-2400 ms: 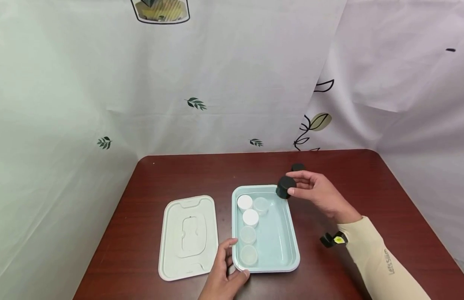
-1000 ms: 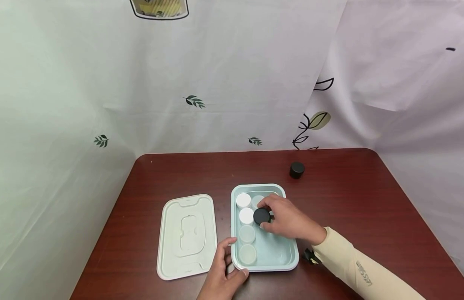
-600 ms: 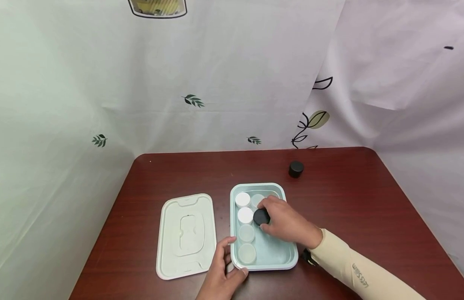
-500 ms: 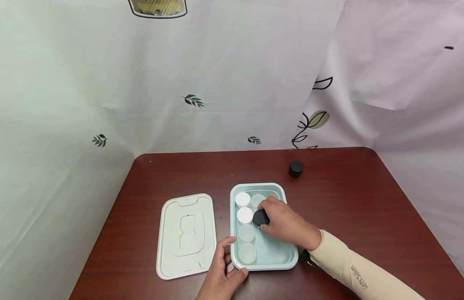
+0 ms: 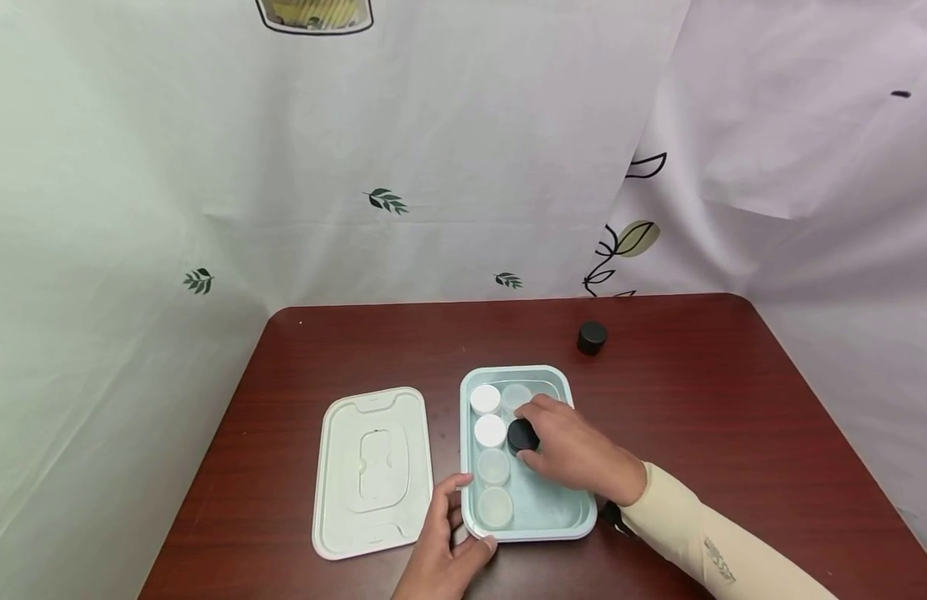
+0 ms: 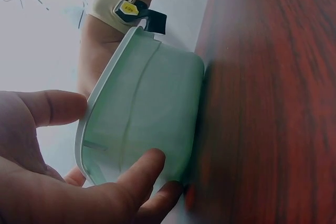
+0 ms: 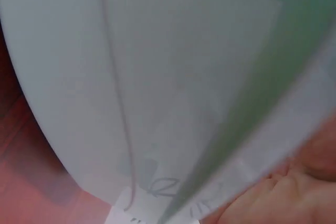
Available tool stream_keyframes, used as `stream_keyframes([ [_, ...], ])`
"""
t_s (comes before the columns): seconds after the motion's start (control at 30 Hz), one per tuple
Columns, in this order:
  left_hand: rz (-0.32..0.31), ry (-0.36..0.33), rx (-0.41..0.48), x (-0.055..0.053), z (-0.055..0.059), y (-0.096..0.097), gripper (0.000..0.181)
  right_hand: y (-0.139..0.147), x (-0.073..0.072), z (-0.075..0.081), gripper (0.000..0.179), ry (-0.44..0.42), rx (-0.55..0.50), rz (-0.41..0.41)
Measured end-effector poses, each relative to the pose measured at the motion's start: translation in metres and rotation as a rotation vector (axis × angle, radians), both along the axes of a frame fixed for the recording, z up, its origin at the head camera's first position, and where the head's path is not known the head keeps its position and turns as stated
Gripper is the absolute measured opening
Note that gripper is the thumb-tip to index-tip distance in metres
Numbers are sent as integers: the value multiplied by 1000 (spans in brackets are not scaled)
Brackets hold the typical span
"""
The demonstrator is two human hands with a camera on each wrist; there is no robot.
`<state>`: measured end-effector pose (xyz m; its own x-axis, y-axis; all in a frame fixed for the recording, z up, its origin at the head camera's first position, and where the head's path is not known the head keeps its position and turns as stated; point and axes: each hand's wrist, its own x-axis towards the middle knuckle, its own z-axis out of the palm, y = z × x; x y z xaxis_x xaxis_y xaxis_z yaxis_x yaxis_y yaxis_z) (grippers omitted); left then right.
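In the head view, a pale blue-green plastic container [image 5: 557, 521] stands uncovered on the table. My left hand [image 5: 444, 542] grips its near left corner; the left wrist view shows thumb and fingers [image 6: 142, 174] spread around the wall and rim. Inside the container, my right hand [image 5: 572, 442] pinches a small black round jar [image 5: 521, 435] between thumb and fingers. That jar sits right of a white-topped jar [image 5: 489, 431] and in front of a translucent-topped jar [image 5: 516, 397]. In the right wrist view the container's outer wall [image 7: 173, 77] fills most of the frame, hiding the fingertips.
Another white-topped jar [image 5: 485, 399] and two translucent jars, one at the near end [image 5: 495, 507], complete the left row. A second black jar [image 5: 592, 337] stands on the table [image 5: 343, 350] behind the container. The off-white lid [image 5: 373, 475] lies flat to the left.
My right hand has brought the black jar from over the container's far right corner down inside, beside the white-topped jar. In the last half second it has barely moved; my left hand keeps its place.
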<state>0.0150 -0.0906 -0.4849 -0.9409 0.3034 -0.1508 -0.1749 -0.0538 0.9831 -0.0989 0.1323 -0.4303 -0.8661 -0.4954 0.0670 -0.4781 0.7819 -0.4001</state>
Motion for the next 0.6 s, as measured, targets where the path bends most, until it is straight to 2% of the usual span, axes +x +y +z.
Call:
stream_keyframes([
  [0.2,0,1,3,-1,0,0,75,9,-9,10,49,-54,-40,-48],
  [0.43,4,-1,-2,0,2,0,76,32,-28,21,42,-114,-290,-87],
  [0.6,11,-2,-10,0,1,0,75,48,-42,26,37,-159,-388,-145],
])
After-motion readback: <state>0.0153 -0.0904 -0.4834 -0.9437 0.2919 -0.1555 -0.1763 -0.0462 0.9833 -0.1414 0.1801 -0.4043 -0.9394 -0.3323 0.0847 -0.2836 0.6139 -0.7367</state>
